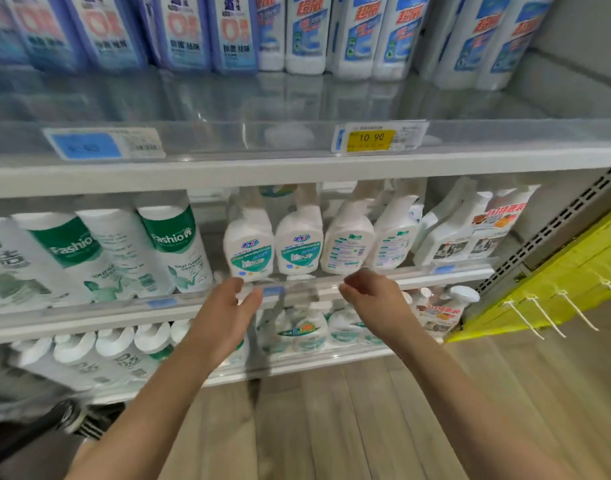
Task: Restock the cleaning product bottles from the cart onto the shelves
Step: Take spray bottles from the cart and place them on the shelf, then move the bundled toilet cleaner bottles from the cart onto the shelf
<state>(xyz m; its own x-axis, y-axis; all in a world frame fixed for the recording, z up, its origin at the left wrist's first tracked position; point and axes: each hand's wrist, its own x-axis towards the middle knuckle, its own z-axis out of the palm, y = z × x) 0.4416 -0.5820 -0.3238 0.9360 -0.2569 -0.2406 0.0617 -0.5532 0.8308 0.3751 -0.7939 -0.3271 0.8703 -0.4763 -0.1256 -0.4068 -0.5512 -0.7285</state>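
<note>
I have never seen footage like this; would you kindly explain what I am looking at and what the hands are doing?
There is no machine here: a person wears one wide-angle camera on the head, looking forward and down, so you see their own bare arms. The left hand and right hand reach to the front rail of a shop shelf. Neither seems to hold a bottle; blur hides whether they touch the rail. Behind the rail stand white spray bottles, with green-labelled cleaner bottles to their left. The shelf above carries blue and white bottles and a 10.90 price tag.
</note>
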